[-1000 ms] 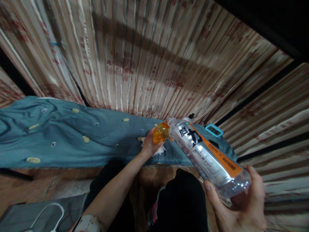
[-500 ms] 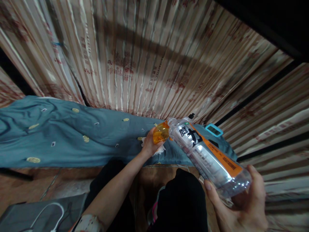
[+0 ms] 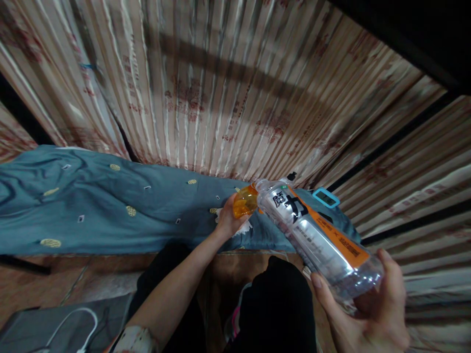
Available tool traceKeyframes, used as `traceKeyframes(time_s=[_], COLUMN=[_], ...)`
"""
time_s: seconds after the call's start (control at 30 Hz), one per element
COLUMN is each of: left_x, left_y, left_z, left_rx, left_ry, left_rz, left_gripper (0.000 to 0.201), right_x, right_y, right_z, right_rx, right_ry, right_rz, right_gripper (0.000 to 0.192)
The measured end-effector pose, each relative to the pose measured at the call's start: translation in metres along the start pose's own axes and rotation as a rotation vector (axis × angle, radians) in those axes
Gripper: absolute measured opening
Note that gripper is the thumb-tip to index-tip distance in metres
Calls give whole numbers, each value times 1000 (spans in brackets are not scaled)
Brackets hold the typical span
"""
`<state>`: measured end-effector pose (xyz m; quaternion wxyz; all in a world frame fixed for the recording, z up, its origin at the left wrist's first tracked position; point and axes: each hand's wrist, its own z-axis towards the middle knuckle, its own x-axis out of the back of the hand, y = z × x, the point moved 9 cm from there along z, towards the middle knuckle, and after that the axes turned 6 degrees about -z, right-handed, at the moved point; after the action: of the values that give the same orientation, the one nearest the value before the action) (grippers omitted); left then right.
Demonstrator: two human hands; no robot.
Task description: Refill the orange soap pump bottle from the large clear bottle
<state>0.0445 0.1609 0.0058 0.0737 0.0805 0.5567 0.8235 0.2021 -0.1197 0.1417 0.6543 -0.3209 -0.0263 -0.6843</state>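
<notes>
My left hand [image 3: 228,219] is closed around a small amber, see-through cup [image 3: 245,202]; its far side is hidden by the fingers. My right hand [image 3: 371,306] grips the base end of a clear plastic bottle [image 3: 316,235] with a silver and orange label. The bottle is tilted, its neck pointing up-left in the picture and meeting the rim of the amber cup. I cannot make out whether liquid is flowing between them. White tissue [image 3: 245,228] lies on the cloth just beneath my left hand.
A teal patterned cloth [image 3: 99,211] covers the long surface ahead. On its right stand a blue-framed digital clock [image 3: 326,197] and a black-topped dispenser [image 3: 292,176]. Striped curtains [image 3: 206,98] hang behind, with dark bars at the right. A white cable [image 3: 91,318] lies at the lower left.
Both hands, the cup and the bottle hold nearly the same positions. The bottle has turned very slightly in my right hand.
</notes>
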Motion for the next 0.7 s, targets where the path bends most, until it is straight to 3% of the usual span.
traceKeyframes(time_s=[0.17,0.37,0.7], left_x=[2,1,2], left_y=[-1,1,8], left_z=[0,-1,-1], left_rx=[-3,-32,5], left_ry=[12,7,17], left_rz=[-13,-9,59], left_gripper=[64,59,60], right_x=[0,-1,2], right_y=[-1,4,-13], right_z=[2,0,5], right_rx=[43,-35,27], right_ry=[-7,-24,16], right_rz=[2,12,-49], right_gripper=[109,111,103])
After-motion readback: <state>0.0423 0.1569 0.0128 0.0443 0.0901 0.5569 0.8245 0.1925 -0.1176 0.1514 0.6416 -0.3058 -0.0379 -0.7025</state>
